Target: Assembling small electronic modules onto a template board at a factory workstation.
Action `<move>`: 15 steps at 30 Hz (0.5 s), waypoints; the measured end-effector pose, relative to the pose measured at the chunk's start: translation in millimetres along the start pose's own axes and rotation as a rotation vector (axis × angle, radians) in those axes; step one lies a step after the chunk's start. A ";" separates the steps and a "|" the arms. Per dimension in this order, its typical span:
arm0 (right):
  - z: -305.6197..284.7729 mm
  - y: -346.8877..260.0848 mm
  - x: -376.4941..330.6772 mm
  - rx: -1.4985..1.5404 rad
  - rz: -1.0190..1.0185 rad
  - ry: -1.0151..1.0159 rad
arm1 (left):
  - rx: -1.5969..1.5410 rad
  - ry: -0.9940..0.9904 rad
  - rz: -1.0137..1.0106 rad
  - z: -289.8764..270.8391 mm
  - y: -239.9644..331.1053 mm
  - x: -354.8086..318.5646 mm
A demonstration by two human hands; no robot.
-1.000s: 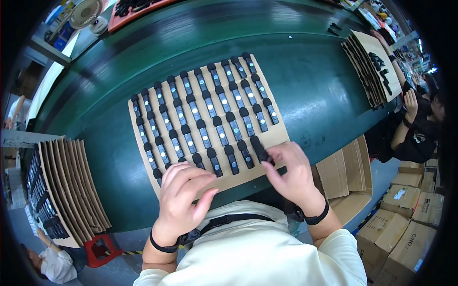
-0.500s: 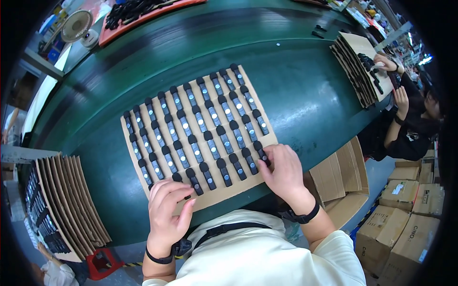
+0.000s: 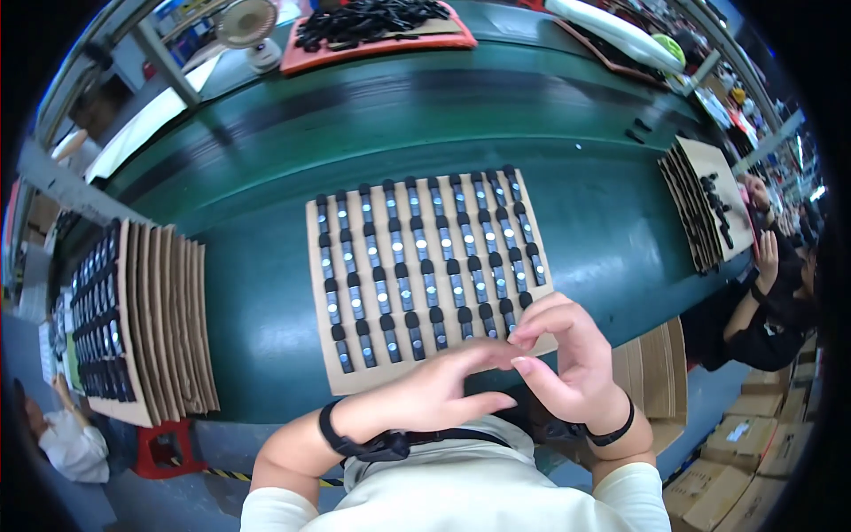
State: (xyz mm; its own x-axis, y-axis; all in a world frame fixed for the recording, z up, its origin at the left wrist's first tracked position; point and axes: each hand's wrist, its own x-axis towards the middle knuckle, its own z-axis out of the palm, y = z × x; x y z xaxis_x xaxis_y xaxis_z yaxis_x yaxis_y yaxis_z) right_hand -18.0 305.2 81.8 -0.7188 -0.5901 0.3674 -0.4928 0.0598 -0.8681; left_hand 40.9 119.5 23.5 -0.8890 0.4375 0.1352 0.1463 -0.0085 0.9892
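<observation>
Left hand (image 3: pixel 443 387) and right hand (image 3: pixel 578 368), fingertips together, thumbs parted, stand near-side of black devices (image 3: pixel 415 339) aligned lengthwise near-to-far, right hand nearer.

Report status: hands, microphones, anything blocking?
Left hand and right hand: open, nothing visibly held. Foam-tipped mini microphones: four rows on cardboard sheet. Hands partly hide near-right corner.

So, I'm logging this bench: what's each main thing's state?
Left hand: open
Right hand: curled, thumb apart
Cardboard sheet: flat, bearing four rows of black devices
Left stack: top sheet loaded
Right stack: top sheet partly loaded
Tray: heaped with black pieces
Fan: running or not, unclear
</observation>
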 end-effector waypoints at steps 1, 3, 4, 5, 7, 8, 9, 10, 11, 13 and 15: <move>3.3 -7.2 9.0 0.136 0.004 -0.034 | -0.097 -0.075 -0.033 6.0 -0.3 6.1; 16.9 -26.7 26.1 0.243 -0.007 -0.084 | -0.142 -0.205 -0.030 14.4 2.6 11.8; 23.2 -30.8 36.6 0.326 -0.012 -0.128 | -0.187 -0.343 -0.063 19.5 2.7 16.5; 30.3 -35.4 48.3 0.409 -0.014 -0.173 | -0.174 -0.323 -0.060 27.5 0.4 20.2; 44.5 -47.0 74.3 0.528 0.085 -0.182 | -0.593 -0.326 0.018 49.7 -10.1 27.9; 49.2 -50.2 87.8 0.644 0.195 -0.176 | -0.802 -0.330 0.060 56.0 -13.9 31.2; 52.6 -52.2 102.9 0.644 0.185 -0.188 | -0.792 -0.322 0.069 56.6 -14.6 32.0; 55.4 -53.6 120.1 0.570 0.186 -0.206 | -0.974 -0.324 0.067 55.8 -14.6 32.3; 60.1 -54.9 137.7 0.498 0.185 -0.227 | -1.155 -0.321 0.068 53.3 -13.9 31.3; 72.4 -51.2 168.6 0.434 0.227 -0.212 | -1.327 -0.318 0.081 53.1 -6.3 29.3; 83.8 -40.0 197.5 0.347 0.317 -0.169 | -1.211 -0.298 0.061 57.8 9.4 25.4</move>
State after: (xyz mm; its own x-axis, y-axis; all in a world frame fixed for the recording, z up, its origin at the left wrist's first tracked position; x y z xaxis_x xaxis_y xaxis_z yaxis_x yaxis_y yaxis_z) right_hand -99.2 118.7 161.1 -0.7032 -0.7103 0.0328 -0.0495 0.0029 -0.9988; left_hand 44.8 182.5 33.0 -0.7385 0.5928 0.3212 -0.4502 -0.7882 0.4197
